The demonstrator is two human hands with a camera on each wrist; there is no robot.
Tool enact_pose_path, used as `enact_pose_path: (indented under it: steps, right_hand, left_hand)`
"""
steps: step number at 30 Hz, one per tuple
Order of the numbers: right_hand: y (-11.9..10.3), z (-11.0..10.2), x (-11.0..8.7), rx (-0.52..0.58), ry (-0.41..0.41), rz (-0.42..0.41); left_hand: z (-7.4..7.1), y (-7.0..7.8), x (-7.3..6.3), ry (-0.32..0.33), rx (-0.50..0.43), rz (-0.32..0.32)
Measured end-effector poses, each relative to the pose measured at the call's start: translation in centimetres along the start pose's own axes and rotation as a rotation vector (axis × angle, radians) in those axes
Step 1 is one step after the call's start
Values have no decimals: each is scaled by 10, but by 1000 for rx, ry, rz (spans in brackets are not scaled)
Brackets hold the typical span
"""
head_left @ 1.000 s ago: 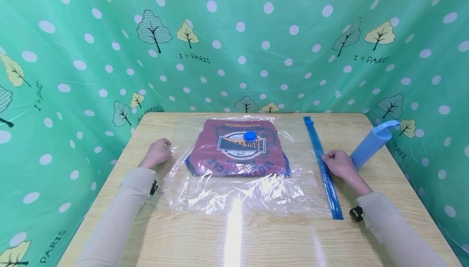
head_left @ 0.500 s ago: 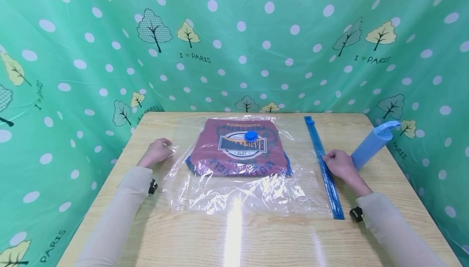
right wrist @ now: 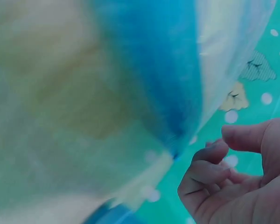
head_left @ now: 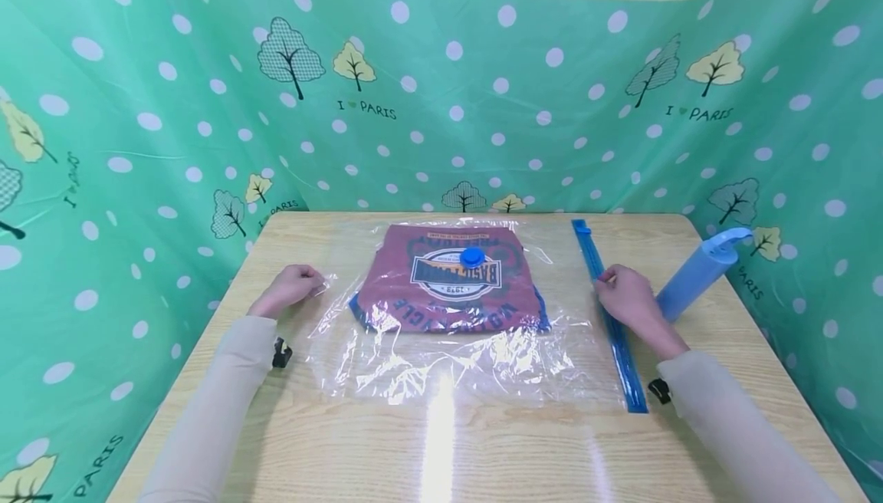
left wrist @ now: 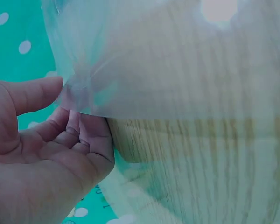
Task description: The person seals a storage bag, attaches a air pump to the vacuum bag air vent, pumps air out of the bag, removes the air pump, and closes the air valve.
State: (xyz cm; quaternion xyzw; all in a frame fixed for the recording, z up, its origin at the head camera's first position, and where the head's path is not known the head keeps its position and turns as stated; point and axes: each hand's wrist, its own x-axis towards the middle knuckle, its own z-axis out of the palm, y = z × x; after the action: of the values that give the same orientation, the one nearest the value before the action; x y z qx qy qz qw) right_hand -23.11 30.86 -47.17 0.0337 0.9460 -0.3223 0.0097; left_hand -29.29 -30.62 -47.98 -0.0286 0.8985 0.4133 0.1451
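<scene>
Pinches the clear bag (head_left: 386,369) with the left hand (head_left: 288,289). Holds the right hand (head_left: 629,300) loosely curled by the blue strip (head_left: 624,357), just beside the light-blue cylinder (head_left: 697,277).

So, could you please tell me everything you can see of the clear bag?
The clear bag looks like thin, shiny, creased plastic, spread on the table with a printed maroon cloth inside. It has a round blue cap and a blue strip along its right side. The left grip pinches its left edge; the right grip is by the strip, contact unclear.
</scene>
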Motion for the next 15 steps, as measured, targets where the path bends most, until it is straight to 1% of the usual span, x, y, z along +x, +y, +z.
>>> enact_pose_path:
  steps: [5,7,9,12,15]
  right_hand:
    - [-32,12,14,-32,-50,-148]
    - [-46,20,22,-41,-78,-190]
    - [-62,28,29,-47,-107,-217]
    - [-85,40,40,-49,-164,-221]
    - [-106,53,52,-77,-188,-248]
  left_hand:
    - [-1,-4,3,-9,-6,-25]
    - [-1,-6,4,-20,-13,-26]
    - [-2,-7,2,-38,-21,-9]
    - [-3,-9,1,-62,-46,26]
    - [-6,-12,0,-78,-66,59]
